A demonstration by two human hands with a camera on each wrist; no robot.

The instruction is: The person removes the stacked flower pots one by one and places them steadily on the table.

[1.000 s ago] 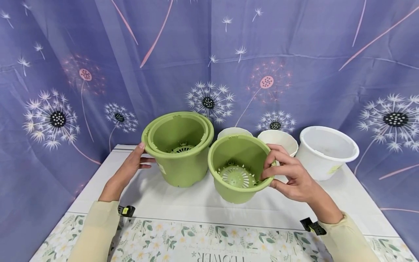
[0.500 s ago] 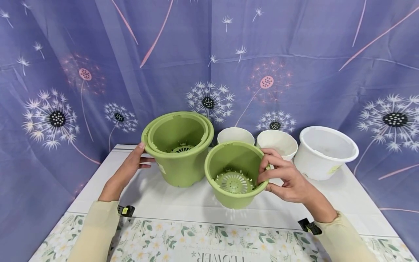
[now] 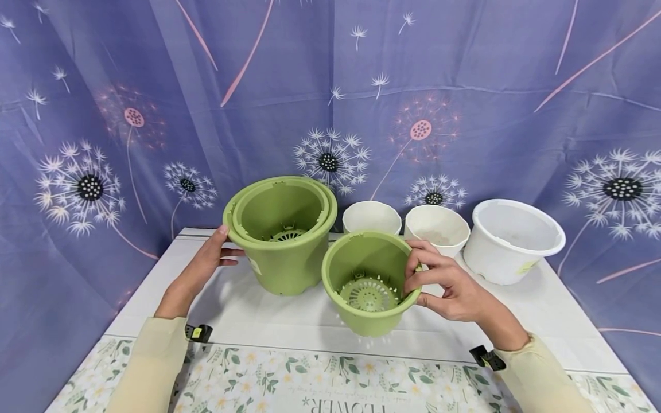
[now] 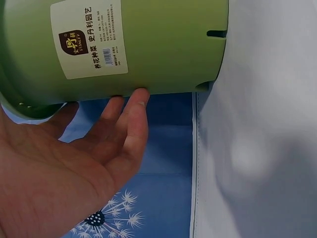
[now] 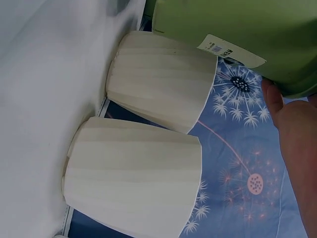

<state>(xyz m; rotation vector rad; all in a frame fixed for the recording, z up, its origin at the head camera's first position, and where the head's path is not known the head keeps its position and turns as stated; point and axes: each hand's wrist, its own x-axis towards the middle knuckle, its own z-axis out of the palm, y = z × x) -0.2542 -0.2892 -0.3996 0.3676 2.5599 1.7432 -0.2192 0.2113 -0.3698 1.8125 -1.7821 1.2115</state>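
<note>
On the left of the head view stands a large green plastic flower pot (image 3: 291,269), with a second green pot (image 3: 281,206) nested inside it. My left hand (image 3: 205,258) rests against its left side, thumb at the rim and fingertips touching the outer wall below a paper label (image 4: 91,39). My right hand (image 3: 446,284) grips a smaller green flower pot (image 3: 373,322) by its right rim, fingers inside and thumb outside. That pot tilts toward me and seems slightly off the table. Its slotted bottom (image 3: 369,294) shows.
Behind the small green pot stand two cream fluted pots (image 3: 372,216) (image 3: 439,223) in a row. Farther right is a larger white pot (image 3: 503,261). A purple dandelion curtain (image 3: 330,86) hangs behind the white table (image 3: 248,321), whose front has a floral cloth (image 3: 258,378).
My right hand has brought the small green pot down and slightly left, toward me, uncovering more of the cream pot behind it. My left hand and the large pot have stayed put.
</note>
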